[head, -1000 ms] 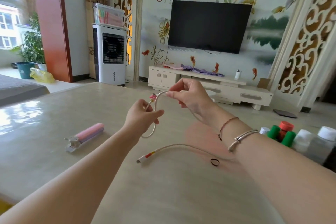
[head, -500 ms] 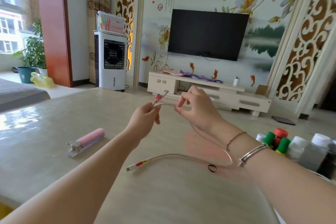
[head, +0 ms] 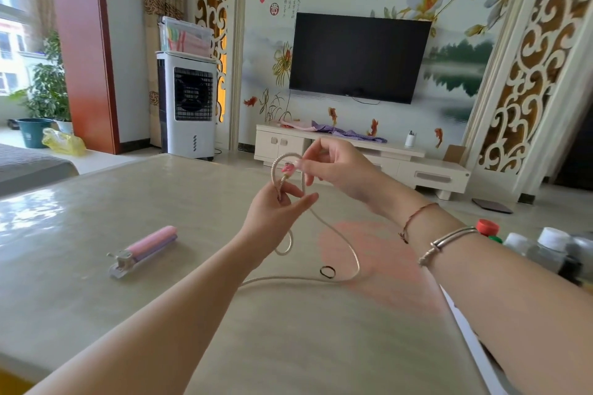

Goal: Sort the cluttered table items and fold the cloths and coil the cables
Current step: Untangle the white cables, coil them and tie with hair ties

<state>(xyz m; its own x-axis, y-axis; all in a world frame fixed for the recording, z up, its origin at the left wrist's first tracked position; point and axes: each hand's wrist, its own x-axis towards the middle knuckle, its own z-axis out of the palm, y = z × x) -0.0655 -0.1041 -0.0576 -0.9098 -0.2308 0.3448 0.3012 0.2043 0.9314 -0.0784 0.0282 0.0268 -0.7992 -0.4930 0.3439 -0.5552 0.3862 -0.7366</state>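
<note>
A cream braided cable (head: 348, 245) with a pink plug end is held above the beige table (head: 96, 218). My left hand (head: 276, 213) grips the cable just under a small loop. My right hand (head: 337, 167) pinches the pink plug end at the top of that loop. From my left hand the cable hangs down, curves right over the table and runs back left under my left forearm. A small black hair band (head: 327, 272) lies on the table inside the cable's curve.
A pink and purple roller tool (head: 142, 250) with a metal end lies on the table at the left. Several bottles (head: 542, 242) with red, green and white caps stand at the table's right edge. A white TV cabinet (head: 426, 163) stands beyond the table.
The cable now forms a small loop between my hands, with my right hand pinching the plug end. The cable's free end has slid left under my left forearm.
</note>
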